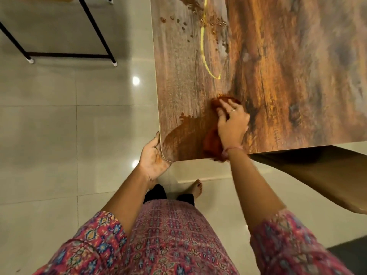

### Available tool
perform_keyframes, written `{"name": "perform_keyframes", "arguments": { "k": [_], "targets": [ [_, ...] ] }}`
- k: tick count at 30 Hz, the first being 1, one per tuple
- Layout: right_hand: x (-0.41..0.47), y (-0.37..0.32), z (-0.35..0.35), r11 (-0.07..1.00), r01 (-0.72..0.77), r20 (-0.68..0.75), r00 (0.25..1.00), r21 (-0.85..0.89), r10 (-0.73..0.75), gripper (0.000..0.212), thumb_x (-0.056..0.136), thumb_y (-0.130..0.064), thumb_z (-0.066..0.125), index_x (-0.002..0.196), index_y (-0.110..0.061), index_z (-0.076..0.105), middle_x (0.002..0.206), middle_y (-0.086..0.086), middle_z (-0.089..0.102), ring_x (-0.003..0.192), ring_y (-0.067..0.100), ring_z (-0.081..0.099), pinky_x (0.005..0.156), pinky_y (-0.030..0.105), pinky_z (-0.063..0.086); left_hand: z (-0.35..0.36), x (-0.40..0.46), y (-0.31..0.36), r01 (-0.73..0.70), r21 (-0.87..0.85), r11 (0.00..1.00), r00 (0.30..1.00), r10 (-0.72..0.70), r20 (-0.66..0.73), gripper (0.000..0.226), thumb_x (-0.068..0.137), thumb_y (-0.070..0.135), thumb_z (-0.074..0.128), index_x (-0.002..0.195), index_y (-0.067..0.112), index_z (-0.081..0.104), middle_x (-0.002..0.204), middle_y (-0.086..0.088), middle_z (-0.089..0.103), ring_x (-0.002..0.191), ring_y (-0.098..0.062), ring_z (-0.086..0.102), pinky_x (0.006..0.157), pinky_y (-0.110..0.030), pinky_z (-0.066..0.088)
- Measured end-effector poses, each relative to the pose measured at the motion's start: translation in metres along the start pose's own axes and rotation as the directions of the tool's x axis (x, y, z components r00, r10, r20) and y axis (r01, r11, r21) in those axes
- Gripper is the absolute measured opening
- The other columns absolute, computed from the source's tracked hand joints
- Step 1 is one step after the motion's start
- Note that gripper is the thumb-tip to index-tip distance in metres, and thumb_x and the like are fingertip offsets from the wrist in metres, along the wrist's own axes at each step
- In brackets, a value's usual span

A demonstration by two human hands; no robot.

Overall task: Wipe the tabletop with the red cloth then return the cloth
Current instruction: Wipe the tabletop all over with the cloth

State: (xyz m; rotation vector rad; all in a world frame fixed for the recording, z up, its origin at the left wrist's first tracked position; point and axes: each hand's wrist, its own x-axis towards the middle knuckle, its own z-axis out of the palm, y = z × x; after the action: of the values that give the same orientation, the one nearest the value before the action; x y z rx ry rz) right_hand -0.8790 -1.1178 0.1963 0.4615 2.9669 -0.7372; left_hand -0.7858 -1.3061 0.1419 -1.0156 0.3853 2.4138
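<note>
I am pressing the right hand [232,124] flat on the red cloth [213,142], its grip spread wide with fingers splayed over the bunched fabric, a ring showing on one finger. The cloth is lying under that palm near the bench's [288,76] near edge. Just left of this grip, a wet brown smear [184,135] is spreading toward the rounded corner. The left hand [154,155] is cupping that corner, its stained grip open beneath the edge. Droplets [198,22] are sitting well beyond the cloth.
</note>
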Motion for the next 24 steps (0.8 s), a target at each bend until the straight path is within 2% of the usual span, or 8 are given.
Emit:
{"name": "perform_keyframes", "arguments": {
  "k": [2,4,7,9,12,15,19,24],
  "targets": [
    [0.021,-0.011,0.002,0.992,-0.121,-0.083,0.989,-0.023,0.119,0.034,0.099,-0.028,0.048,0.131,-0.033,0.058,0.141,-0.006,0.047,0.123,0.025,0.039,0.097,0.041,0.037,0.001,0.000,0.001,0.008,-0.021,1.000,1.000,-0.008,-0.016,0.046,0.100,0.040,0.036,0.096,0.014,0.075,0.095,-0.004,0.073,0.094,-0.019,0.067,0.090,-0.034,0.053],
    [0.002,-0.027,0.013,0.992,-0.117,-0.098,0.989,-0.040,0.113,0.034,0.099,-0.028,0.047,0.131,-0.034,0.057,0.142,-0.008,0.046,0.122,0.024,0.039,0.096,0.043,0.037,0.000,0.001,0.002,0.025,-0.033,0.999,1.000,-0.026,-0.018,0.049,0.099,0.041,0.036,0.093,0.013,0.076,0.091,-0.005,0.074,0.090,-0.019,0.069,0.085,-0.034,0.056],
    [-0.075,-0.046,0.034,0.991,0.135,0.050,0.990,-0.008,-0.135,0.035,0.096,-0.021,0.052,0.127,-0.034,0.060,0.138,-0.008,0.051,0.116,0.024,0.042,0.092,0.042,0.038,0.001,0.002,0.006,0.080,-0.055,0.995,0.997,-0.080,-0.002,0.048,0.097,0.036,0.040,0.094,0.004,0.075,0.093,-0.011,0.074,0.087,-0.022,0.071,0.075,-0.034,0.058],
    [-0.128,-0.045,0.037,0.965,0.261,0.170,0.951,-0.002,-0.257,0.039,0.091,-0.014,0.057,0.124,-0.034,0.063,0.136,-0.008,0.054,0.114,0.026,0.048,0.089,0.042,0.040,0.002,0.003,0.010,0.095,-0.034,0.995,0.995,-0.096,-0.011,0.044,0.090,0.034,0.046,0.099,0.000,0.072,0.098,-0.015,0.071,0.089,-0.025,0.070,0.084,-0.036,0.056],
    [-0.159,-0.035,0.030,0.937,0.348,0.213,0.916,-0.003,-0.340,0.037,0.086,-0.016,0.059,0.118,-0.032,0.067,0.131,-0.007,0.060,0.110,0.028,0.055,0.086,0.044,0.047,0.002,0.009,0.014,0.111,0.046,0.993,0.992,-0.108,-0.064,0.047,0.094,0.041,0.042,0.105,0.003,0.068,0.103,-0.015,0.067,0.093,-0.026,0.066,0.093,-0.037,0.049],
    [-0.133,-0.045,0.030,0.905,0.423,0.225,0.886,-0.039,-0.405,0.034,0.086,-0.015,0.063,0.116,-0.031,0.069,0.128,-0.006,0.062,0.108,0.028,0.057,0.081,0.043,0.048,0.002,0.011,0.017,0.119,0.021,0.993,0.992,-0.117,-0.055,0.042,0.090,0.034,0.045,0.098,0.001,0.071,0.099,-0.015,0.068,0.091,-0.025,0.067,0.094,-0.034,0.048],
    [-0.059,-0.088,0.048,0.924,0.382,0.207,0.906,-0.031,-0.368,0.031,0.095,-0.028,0.054,0.123,-0.036,0.064,0.133,-0.010,0.056,0.113,0.026,0.047,0.087,0.043,0.041,-0.002,0.010,0.017,0.122,-0.049,0.991,0.993,-0.122,-0.006,0.052,0.099,0.035,0.035,0.090,0.003,0.075,0.089,-0.015,0.073,0.086,-0.027,0.071,0.071,-0.039,0.058],
    [-0.010,-0.115,0.062,0.932,0.362,0.187,0.918,-0.030,-0.350,0.031,0.097,-0.036,0.049,0.127,-0.039,0.059,0.136,-0.014,0.050,0.116,0.021,0.042,0.090,0.040,0.040,0.003,0.006,0.015,0.111,0.028,0.993,0.993,-0.110,-0.032,0.048,0.098,0.040,0.037,0.116,0.006,0.065,0.102,-0.013,0.071,0.101,-0.029,0.065,0.093,-0.046,0.049]
  ]
}}
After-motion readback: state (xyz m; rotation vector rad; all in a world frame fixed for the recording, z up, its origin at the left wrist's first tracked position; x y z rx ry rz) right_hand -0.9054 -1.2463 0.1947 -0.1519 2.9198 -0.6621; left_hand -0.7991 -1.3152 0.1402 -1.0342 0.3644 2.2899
